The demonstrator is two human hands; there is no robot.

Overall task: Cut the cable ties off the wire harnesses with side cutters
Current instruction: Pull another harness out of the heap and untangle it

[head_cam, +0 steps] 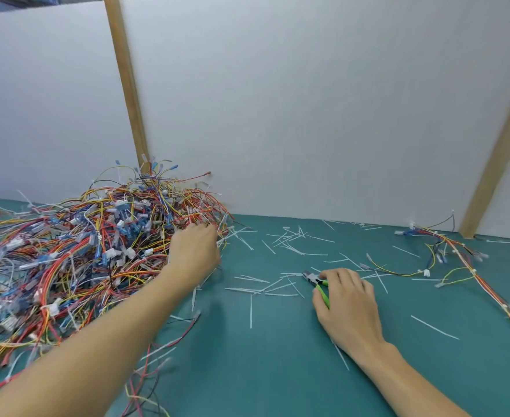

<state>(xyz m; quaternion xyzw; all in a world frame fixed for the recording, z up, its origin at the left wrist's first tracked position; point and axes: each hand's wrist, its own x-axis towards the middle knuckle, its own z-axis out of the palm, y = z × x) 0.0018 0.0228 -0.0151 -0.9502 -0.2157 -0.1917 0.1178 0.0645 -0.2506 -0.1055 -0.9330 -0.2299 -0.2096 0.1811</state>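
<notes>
Gripping cutters (pixel 316 284): right hand (pixel 348 305), fingers curled. Reaching into harness pile (pixel 76 251): left hand (pixel 195 251), grasp hidden.

1. A tall tangled heap of red, yellow and blue wire harnesses (pixel 76 251) is blocking the table's left side.
2. White cut cable-tie strips (pixel 286 239) are littering the green table mat (pixel 277 356), lying flat.
3. One loose harness (pixel 458 260) is trailing along the right edge.
4. White panels (pixel 307 115) with wooden posts (pixel 127 85) are closing off the back.
</notes>
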